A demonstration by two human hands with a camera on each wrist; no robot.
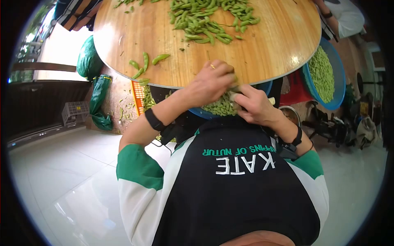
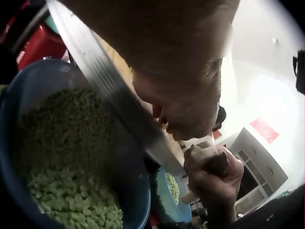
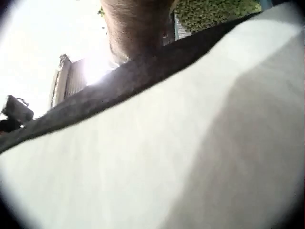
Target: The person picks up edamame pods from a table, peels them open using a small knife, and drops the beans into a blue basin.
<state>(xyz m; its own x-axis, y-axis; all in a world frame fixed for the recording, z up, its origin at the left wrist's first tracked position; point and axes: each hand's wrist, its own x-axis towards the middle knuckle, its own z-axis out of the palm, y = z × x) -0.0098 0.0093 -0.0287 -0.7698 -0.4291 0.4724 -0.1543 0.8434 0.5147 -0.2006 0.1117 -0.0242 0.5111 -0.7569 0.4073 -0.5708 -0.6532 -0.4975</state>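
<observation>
In the head view my left hand (image 1: 212, 82) is over the table's near edge, its fingers curled and meeting my right hand. Between the hands shows a blurred green-yellow bit, apparently an edamame pod (image 1: 235, 81). My right hand (image 1: 255, 105) stands just past the edge, curled round a pale-handled tool (image 1: 271, 100); its working end I cannot tell. The left wrist view shows this right hand (image 2: 217, 183) with a dark flat piece at the thumb. Below the hands a blue basin (image 2: 147, 195) holds shelled beans (image 2: 76, 200). The right wrist view has mostly white cloth (image 3: 143, 143).
Edamame pods (image 1: 197, 20) are heaped across the round wooden table (image 1: 135, 37), with several loose pods (image 1: 145, 61) at left. A second blue basin (image 1: 340, 78) of beans stands right. An orange basket (image 1: 138, 96) and green bags (image 1: 89, 59) stand left. Another person's arm (image 1: 332, 20) shows top right.
</observation>
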